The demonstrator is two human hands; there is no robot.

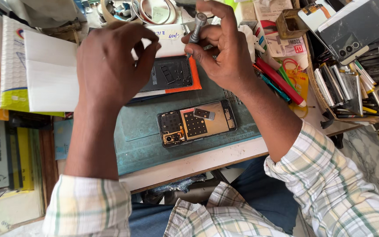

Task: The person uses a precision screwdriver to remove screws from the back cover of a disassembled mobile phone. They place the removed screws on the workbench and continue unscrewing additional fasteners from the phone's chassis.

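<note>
Bare mat [137,136] around the opened phone [196,122]; clutter of pens [281,83] right, boxes [44,70] left.

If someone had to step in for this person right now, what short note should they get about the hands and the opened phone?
Right hand: holds a small metal screwdriver, tip pointing down.
Left hand: raised beside it, fingertips pinched near the tip; anything between them is too small to tell.
Opened phone: back off, insides showing, flat on the green mat.
Dark tray of small parts: behind the phone, under the hands.
Done: back cover off. Left: cannot tell.
</note>
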